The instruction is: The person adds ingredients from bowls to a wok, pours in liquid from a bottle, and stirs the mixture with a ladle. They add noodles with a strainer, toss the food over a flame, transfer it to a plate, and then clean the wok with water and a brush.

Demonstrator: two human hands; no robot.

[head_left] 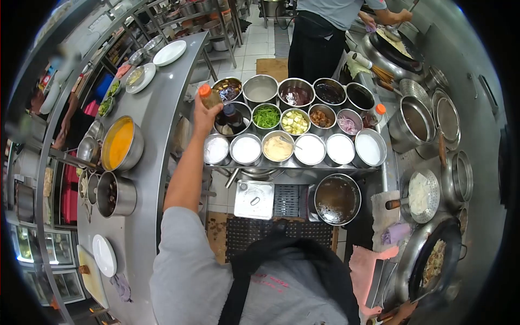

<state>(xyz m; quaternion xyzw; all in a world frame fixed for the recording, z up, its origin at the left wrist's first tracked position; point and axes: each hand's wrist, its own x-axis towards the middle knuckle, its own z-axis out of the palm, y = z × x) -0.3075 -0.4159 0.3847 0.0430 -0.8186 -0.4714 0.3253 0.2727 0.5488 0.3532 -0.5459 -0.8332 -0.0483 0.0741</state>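
Observation:
My left hand (207, 115) is stretched forward, fingers wrapped round a sauce bottle (210, 98) with an orange cap. The bottle is held over the back-left pots, beside a steel pot (248, 125) with dark bottles (233, 117) standing in it. At the lower right edge, my right hand (405, 311) is closed on a thin metal cooking utensil (424, 295) whose far end reaches into a black wok (417, 273). Cooked food, brownish and yellowish, lies in the wok (434, 260). The utensil's head is hidden in the food.
Ahead stand rows of steel pots holding white powders, chopped greens (266, 116), onions (349, 123) and sauces. A strainer (424, 196) and pink cloth (368, 271) lie near the wok. Left is a counter with a yellow-filled bowl (120, 143). A co-worker (319, 32) works at another wok (394, 46).

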